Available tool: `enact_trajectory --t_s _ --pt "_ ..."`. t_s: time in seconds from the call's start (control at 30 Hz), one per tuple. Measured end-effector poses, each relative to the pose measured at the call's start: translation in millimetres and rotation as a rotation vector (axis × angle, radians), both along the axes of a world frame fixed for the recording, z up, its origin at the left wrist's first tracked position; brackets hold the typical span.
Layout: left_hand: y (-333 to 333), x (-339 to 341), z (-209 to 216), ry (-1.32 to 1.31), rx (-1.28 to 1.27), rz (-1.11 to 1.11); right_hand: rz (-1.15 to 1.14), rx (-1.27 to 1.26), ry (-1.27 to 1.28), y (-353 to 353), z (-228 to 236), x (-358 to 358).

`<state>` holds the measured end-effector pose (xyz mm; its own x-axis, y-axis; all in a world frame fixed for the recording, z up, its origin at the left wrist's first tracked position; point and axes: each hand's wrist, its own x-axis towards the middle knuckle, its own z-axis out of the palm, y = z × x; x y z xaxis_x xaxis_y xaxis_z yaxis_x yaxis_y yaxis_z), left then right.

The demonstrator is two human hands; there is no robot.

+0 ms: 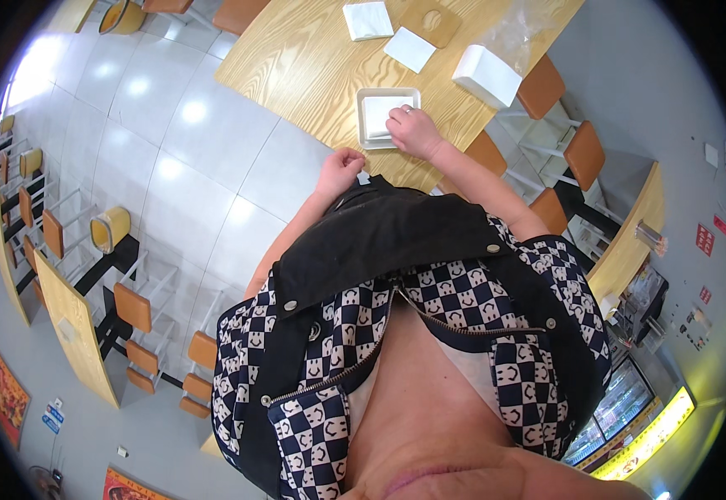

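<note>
A shallow white tray sits near the close edge of the wooden table and holds a stack of white paper napkins. My right hand, with a ring on one finger, reaches over the tray's right side. Its bent fingers are closed at the right part of the napkins, and the fingertips are partly hidden. My left hand is at the table's near corner, left of and below the tray. Its fingers are curled together, and a small whitish piece shows beside them; whether they hold it is unclear.
On the table lie two smaller napkin stacks, a square wooden board, a thick white napkin block and a clear plastic bag. Brown-seated stools stand along its right side. A yellow bin is on the floor at left.
</note>
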<state>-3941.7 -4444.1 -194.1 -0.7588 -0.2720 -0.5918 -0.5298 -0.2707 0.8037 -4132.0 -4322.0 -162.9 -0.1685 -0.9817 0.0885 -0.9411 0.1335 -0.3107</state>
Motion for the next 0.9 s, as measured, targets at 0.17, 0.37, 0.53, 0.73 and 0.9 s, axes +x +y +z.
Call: enact_trajectory --t_s 0.17,0.37,0.53,0.73,0.9 --pt "0.7 -13.3 28.0 0.463 -0.984 -0.234 -0.205 -0.17 -0.198 -1.1 14.6 -14.4" --pt "8.2 -25.1 39.8 0.33 -1.271 -0.712 -0.317 0.115 -0.509 -8.0 55.9 -44.1" --pt "7.6 -24.0 32.3 0.282 -1.286 -0.795 -0.342 0.075 -0.57 -9.1 76.2 -56.6" --pt "7.8 -23.9 31.9 0.296 -1.29 -0.797 -0.308 0.102 -0.516 -7.7 77.6 -60.7" --pt "9.4 -23.2 31.0 0.292 -1.272 -0.792 -0.387 -0.004 -0.571 -9.0 87.1 -60.2"
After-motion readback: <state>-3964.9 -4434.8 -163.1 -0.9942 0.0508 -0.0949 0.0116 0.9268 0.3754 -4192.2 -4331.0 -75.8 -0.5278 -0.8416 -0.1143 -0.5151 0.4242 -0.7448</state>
